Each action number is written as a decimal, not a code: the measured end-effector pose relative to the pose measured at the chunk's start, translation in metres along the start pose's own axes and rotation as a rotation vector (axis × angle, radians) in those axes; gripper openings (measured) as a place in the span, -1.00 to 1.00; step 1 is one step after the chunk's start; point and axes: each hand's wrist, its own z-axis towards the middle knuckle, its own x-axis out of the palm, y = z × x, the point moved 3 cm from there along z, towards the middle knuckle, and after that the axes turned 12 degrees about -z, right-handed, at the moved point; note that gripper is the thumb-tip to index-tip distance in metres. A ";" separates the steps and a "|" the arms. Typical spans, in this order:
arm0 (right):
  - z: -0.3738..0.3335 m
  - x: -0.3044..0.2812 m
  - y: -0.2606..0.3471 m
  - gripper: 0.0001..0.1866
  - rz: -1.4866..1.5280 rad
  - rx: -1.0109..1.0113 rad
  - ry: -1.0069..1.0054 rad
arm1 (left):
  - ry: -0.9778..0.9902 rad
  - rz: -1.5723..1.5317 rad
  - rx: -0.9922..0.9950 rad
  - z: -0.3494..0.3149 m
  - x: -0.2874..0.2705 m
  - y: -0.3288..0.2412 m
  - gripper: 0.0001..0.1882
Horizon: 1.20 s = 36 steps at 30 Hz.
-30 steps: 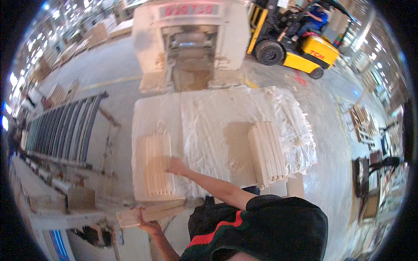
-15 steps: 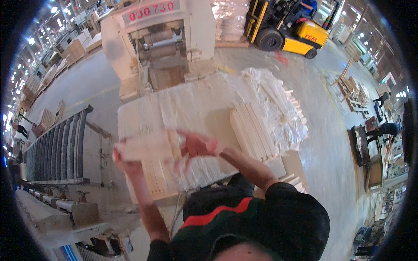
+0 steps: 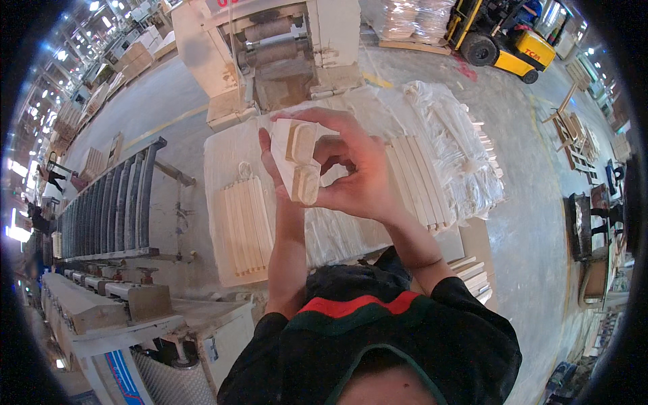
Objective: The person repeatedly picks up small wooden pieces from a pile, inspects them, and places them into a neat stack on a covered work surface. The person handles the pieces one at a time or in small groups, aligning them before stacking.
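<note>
Pale wooden pieces (image 3: 302, 162) with stepped, rounded end profiles are held up end-on, close in front of me. They look like two slats one against the other. My left hand (image 3: 271, 158) grips them from the left side, its fingers partly hidden behind the wood. My right hand (image 3: 364, 169) curves round their right end, fingertips at the top edge and thumb at the bottom. Below, a row of wooden slats (image 3: 241, 226) lies on a plastic-covered stack (image 3: 331, 236). Another group of slats (image 3: 415, 182) rests on the same stack at the right.
A beige machine with rollers (image 3: 273, 50) stands beyond the stack. To the left are a slatted roller frame (image 3: 111, 202) and a grey machine (image 3: 88, 310). A yellow forklift (image 3: 509, 47) with a person aboard is at the far right. Loose slats (image 3: 472, 277) lie near my right elbow.
The wooden pieces have swung from sideways to end-on and come up nearer. My right hand has closed round their end. The view has shifted, so the surroundings appear farther right.
</note>
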 end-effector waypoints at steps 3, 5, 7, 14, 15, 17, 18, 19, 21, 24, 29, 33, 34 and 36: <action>0.000 -0.002 0.000 -0.15 0.030 -0.016 0.003 | 0.166 -0.195 0.000 0.009 -0.003 0.001 -0.48; 0.001 -0.005 0.000 -0.15 0.031 -0.012 0.021 | 0.190 -0.243 0.005 0.009 0.006 0.004 -0.55; 0.003 -0.009 0.002 -0.15 -0.011 -0.023 0.063 | 0.225 -0.297 -0.013 0.014 0.008 0.005 -0.58; 0.037 -0.021 -0.001 -0.32 -0.175 -0.254 0.233 | 0.547 -0.179 -0.131 0.031 0.005 -0.017 -0.49; 0.041 -0.022 -0.003 -0.38 -0.171 -0.270 0.237 | 0.441 -0.266 -0.051 0.033 0.007 -0.017 -0.49; 0.045 -0.022 -0.006 -0.47 -0.204 -0.297 0.192 | 0.255 -0.308 0.139 0.040 0.004 -0.018 -0.52; 0.047 -0.021 -0.008 -0.50 -0.230 -0.312 0.138 | 0.173 -0.270 0.239 0.043 0.000 -0.021 -0.55; 0.047 -0.021 -0.009 -0.53 -0.257 -0.321 0.084 | 0.238 -0.531 0.102 0.042 0.000 -0.019 -0.58; 0.042 -0.018 -0.011 -0.57 -0.284 -0.346 -0.040 | 0.374 -1.034 -0.197 0.029 0.017 -0.014 -0.62; 0.017 -0.008 -0.029 -0.56 -0.280 -0.358 -0.252 | 0.336 -1.229 -0.223 0.044 0.023 -0.010 -0.65; 0.009 0.008 -0.018 -0.59 -0.532 -0.372 -0.395 | 0.550 -1.081 -0.098 0.071 0.010 -0.045 -0.51; 0.006 0.029 -0.037 -0.45 -0.129 -0.259 -0.163 | 0.512 -0.998 0.040 0.075 0.005 -0.047 -0.49; 0.004 0.030 -0.039 -0.29 -0.219 -0.247 -0.003 | 0.491 -1.009 0.024 0.080 0.002 -0.046 -0.50; 0.004 0.043 -0.033 -0.24 -0.363 -0.301 0.188 | 0.500 -1.009 0.033 0.077 0.003 -0.052 -0.52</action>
